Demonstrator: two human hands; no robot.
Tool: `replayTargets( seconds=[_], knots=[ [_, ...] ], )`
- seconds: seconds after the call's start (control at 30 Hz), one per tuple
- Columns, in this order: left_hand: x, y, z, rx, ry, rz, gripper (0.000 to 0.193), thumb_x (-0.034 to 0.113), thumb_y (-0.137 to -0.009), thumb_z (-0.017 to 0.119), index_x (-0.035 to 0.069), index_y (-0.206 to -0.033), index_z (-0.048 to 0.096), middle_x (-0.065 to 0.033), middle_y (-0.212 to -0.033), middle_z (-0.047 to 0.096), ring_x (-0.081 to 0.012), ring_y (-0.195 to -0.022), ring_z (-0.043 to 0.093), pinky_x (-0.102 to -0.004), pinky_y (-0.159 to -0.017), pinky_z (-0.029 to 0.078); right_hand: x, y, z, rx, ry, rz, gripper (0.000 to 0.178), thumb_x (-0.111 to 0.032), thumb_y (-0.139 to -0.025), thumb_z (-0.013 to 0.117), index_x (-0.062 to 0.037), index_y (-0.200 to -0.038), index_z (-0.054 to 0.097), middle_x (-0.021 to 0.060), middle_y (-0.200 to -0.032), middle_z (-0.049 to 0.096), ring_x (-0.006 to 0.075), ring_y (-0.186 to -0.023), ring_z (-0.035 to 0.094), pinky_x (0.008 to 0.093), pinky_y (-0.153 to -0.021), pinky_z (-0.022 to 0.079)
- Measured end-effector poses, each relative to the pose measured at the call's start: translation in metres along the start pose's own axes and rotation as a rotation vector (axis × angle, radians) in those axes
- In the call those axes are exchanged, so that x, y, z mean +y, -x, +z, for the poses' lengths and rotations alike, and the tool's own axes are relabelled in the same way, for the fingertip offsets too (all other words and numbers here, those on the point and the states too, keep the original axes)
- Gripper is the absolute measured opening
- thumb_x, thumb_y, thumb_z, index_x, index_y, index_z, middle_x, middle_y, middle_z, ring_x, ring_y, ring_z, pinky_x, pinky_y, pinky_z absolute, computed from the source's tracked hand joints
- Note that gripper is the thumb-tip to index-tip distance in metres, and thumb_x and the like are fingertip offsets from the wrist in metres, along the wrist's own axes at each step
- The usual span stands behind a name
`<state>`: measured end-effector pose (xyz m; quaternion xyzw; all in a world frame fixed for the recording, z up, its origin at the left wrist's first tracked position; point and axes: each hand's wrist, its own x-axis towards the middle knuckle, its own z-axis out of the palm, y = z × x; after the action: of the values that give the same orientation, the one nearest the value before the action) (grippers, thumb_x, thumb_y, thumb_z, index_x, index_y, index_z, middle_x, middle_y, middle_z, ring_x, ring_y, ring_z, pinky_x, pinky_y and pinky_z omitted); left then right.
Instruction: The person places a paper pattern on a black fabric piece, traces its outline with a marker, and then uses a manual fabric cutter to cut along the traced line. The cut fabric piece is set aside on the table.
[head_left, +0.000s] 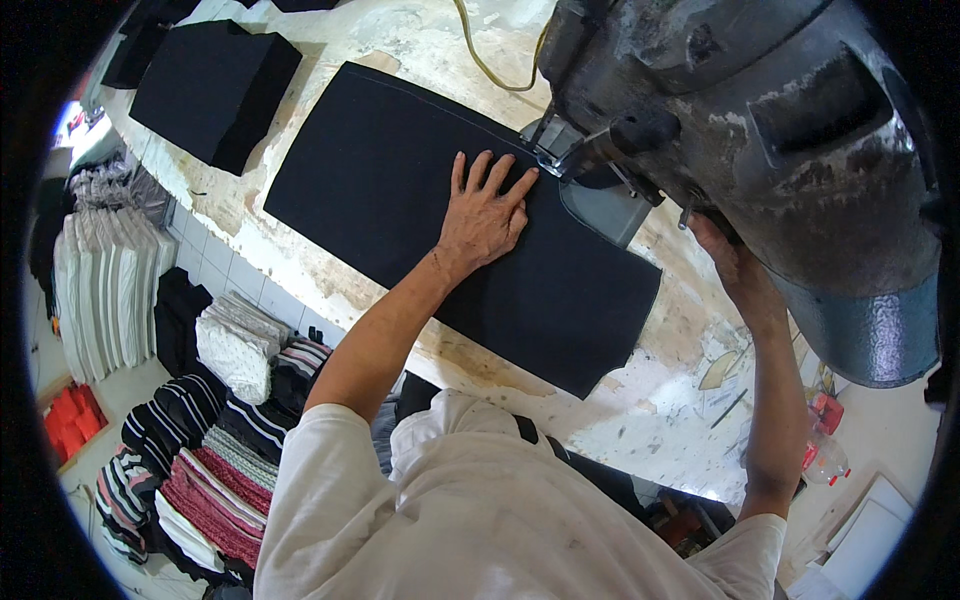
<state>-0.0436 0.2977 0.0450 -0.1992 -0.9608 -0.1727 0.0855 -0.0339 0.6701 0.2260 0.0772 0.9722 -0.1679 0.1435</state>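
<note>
A flat black fabric piece [370,170] lies under the needle area of a worn grey sewing machine [690,90]. A faint stitched line runs along its far edge. My left hand [485,215] rests flat on the fabric, fingers spread, with the fingertips just left of the presser foot [548,163]. My right hand [730,255] is raised at the near side of the machine head, beside a small metal lever [686,217]. The machine partly covers its fingers, so whether they grip anything is hidden.
A stack of black pieces [210,90] sits on the worn pale worktable [300,230] at the far left. Folded white [110,290] and striped textiles [215,500] are piled on the left. A yellow cord [490,75] crosses the table; a plastic bottle [825,458] lies at the right.
</note>
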Motion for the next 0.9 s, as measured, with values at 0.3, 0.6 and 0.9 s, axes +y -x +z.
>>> replayTargets(
  seconds=[0.3,0.6,0.9],
  knots=[
    [-0.001,0.001,-0.002,-0.021,0.017,0.012,0.053,0.032,-0.107,0.058,0.021,-0.158,0.059,-0.0179,-0.158,0.048,-0.0425,-0.153,0.04,-0.07,-0.132,0.019,-0.034,-0.006,-0.018,-0.007,-0.203,-0.289,0.084,-0.07,-0.1,0.071,-0.0001,-0.147,0.066,0.0236,-0.151,0.065,0.0385,-0.14,0.06,0.0421,-0.119,0.043],
    [-0.002,0.002,-0.003,-0.004,0.035,0.018,0.052,0.034,-0.107,0.057,0.021,-0.158,0.06,-0.0183,-0.159,0.048,-0.0431,-0.153,0.039,-0.0695,-0.133,0.017,-0.047,-0.007,-0.009,0.026,-0.237,-0.219,0.077,-0.064,-0.1,0.075,0.0032,-0.137,0.069,0.0207,-0.139,0.071,0.0331,-0.129,0.068,0.036,-0.111,0.05],
    [-0.004,0.002,-0.001,0.061,0.041,0.024,0.051,0.034,-0.102,0.06,0.019,-0.151,0.067,-0.0176,-0.156,0.055,-0.0411,-0.152,0.044,-0.0684,-0.133,0.018,-0.068,-0.006,-0.027,0.036,-0.184,-0.508,0.06,-0.057,-0.1,0.078,0.0009,-0.116,0.078,0.0152,-0.103,0.08,0.0255,-0.098,0.077,0.0323,-0.09,0.057]
  ],
)
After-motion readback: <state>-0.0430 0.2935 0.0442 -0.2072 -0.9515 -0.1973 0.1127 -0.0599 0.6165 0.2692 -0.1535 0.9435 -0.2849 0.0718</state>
